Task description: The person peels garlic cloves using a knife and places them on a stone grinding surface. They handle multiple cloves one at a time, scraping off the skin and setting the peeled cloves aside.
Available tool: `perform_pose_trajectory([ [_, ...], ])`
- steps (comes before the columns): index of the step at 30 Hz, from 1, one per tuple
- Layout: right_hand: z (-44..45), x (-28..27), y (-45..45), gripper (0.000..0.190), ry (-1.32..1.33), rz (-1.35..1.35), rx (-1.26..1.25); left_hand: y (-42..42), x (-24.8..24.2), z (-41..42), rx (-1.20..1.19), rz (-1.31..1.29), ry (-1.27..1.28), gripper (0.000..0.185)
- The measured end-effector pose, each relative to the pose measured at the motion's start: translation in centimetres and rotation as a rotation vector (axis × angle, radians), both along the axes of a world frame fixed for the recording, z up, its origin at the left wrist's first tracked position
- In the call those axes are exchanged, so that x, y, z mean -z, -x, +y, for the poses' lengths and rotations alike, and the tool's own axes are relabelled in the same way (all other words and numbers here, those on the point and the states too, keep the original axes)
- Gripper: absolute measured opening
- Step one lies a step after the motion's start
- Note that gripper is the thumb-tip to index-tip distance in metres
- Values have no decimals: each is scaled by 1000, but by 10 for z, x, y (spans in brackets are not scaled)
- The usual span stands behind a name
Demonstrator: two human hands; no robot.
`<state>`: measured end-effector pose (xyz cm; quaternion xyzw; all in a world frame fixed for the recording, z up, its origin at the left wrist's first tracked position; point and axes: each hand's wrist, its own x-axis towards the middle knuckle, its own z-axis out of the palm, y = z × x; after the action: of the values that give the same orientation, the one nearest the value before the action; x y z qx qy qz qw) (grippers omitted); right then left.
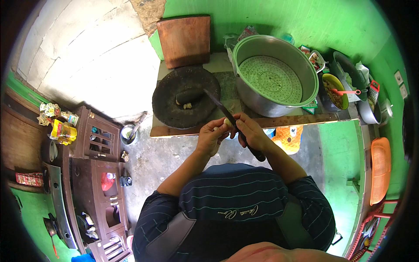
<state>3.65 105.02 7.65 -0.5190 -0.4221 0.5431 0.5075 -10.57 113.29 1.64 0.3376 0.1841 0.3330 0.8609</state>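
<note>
My left hand [212, 136] holds a small pale peeled piece [227, 122], perhaps a garlic clove, between its fingertips. In my right hand [250, 130] is a dark-bladed knife [218, 103], its handle end sticking out below the palm and its tip pointing up to the left. The blade lies against the pale piece. Beyond my hands, a round dark stone mortar plate [170, 113] rests on the counter, with a stone pestle [190, 96] lying in it. Several pale pieces [187, 106] lie beside the pestle.
A wooden board [185, 39] leans on the green wall. A large steamer pot [258, 101] stands right of the mortar. Farther right are a bowl of minced food with a red spoon [335, 93], a grater [373, 91] and an orange basket [380, 170]. Brown cabinets [98, 183] stand left.
</note>
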Motion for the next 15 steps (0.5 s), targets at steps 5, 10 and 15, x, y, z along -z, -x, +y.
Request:
perform_pose_trajectory([
  [5,-4,-11,4,22,47,-133,-1,3,-2,2,-26,137,-160,12],
  [10,-4,3,7,24,-213,-587,60,5,-14,-3,-33,254,-275,13],
  [15,-5,-1,5,25,-111,-336,10,8,-14,-3,19,246,-279,15],
])
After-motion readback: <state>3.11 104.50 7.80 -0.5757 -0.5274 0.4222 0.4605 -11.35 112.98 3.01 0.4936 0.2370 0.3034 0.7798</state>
